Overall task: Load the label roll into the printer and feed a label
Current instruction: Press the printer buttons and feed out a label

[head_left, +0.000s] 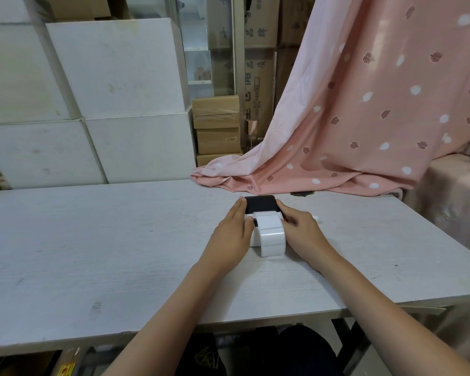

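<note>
White label roll (272,234) sat in printer (261,206) on table (92,240) | left hand (232,234) flat, steadying its side | right hand (301,229) curled, gripping the other side.

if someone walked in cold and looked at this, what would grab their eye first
Probably the big pink leaf-print cloth draped down the right side, its hem spilling onto the back of the pale table. Next, the two hands at the table's middle: the left hand and right hand flank a small white printer with a black lid, a white label roll sitting between them. White foam boxes stack up behind on the left.
</note>
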Demonstrator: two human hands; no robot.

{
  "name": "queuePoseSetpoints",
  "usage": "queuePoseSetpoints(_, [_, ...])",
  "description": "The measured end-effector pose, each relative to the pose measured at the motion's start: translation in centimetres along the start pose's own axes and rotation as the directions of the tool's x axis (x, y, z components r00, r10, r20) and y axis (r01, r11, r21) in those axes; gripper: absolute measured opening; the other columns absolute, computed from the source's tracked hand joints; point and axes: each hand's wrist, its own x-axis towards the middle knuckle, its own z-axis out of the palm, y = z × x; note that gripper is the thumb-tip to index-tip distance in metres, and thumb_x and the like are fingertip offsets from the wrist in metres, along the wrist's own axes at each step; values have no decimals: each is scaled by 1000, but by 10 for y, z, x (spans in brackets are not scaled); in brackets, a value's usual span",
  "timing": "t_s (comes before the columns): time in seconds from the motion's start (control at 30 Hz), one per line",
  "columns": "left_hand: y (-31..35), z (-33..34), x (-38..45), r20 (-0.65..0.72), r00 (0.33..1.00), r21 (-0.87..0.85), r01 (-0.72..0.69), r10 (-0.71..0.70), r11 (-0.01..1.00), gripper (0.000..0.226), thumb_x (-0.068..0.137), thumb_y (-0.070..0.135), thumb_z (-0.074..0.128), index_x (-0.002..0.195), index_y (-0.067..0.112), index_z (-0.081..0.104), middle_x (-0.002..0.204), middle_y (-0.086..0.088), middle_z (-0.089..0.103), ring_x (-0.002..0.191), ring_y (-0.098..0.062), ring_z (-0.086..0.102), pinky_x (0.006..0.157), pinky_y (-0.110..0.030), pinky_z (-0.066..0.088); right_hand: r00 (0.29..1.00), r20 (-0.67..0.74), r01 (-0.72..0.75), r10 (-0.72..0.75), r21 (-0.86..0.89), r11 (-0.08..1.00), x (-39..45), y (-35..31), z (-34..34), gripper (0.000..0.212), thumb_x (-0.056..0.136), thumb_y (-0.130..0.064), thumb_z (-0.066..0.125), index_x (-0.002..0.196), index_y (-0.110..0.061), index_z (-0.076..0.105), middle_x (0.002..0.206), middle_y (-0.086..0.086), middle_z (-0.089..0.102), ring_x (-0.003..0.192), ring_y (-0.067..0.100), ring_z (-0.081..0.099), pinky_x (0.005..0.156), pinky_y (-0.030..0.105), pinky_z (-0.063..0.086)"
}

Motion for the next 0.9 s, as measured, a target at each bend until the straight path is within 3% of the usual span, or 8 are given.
queuePoseSetpoints(0.27, [-3,2,1,6,1000,19,-10,9,1000,55,108,34,28,160,16,20,168,2,18,153,-14,21,113,-18,15,1000,7,15,-15,-34,999,2,4,1,61,95,-33,64,154,-27,50,120,-15,74,119,5,67,111,34,49])
queuePoseSetpoints(0.63, [0,-1,-4,31,999,2,22,-22,1000,57,108,37,27,160,16,20,167,0,22,152,-16,25,117,-23,20,998,66,20,-18,-28,999,-11,-12,-4,48,96,-36,63,143,-41,60,113,-17,78,111,4,70,101,28,53])
queuePoseSetpoints(0.7, [6,-3,-6,28,999,-4,42,-42,999,56,108,37,27,160,16,20,165,-2,27,150,-18,29,118,-25,23,993,112,-11,22,-96,995,-18,-24,-9,44,96,-43,59,139,-45,61,114,-15,77,110,5,69,97,26,53])
queuePoseSetpoints(0.8, [17,-11,-12,58,994,31,91,-92,995,52,107,38,25,155,21,32,152,-5,48,135,-23,49,112,-32,39,980,151,-70,126,-332,941,-24,-40,-17,36,93,-50,54,118,-31,70,109,-6,75,103,19,69,94,36,56])
queuePoseSetpoints(0.9, [23,-22,-15,102,982,186,135,-156,973,40,105,36,26,125,20,57,126,-8,65,106,-23,61,93,-39,50,970,139,-94,200,-543,835,-23,-55,-26,44,92,-45,52,117,-13,68,119,9,70,106,30,66,95,39,54])
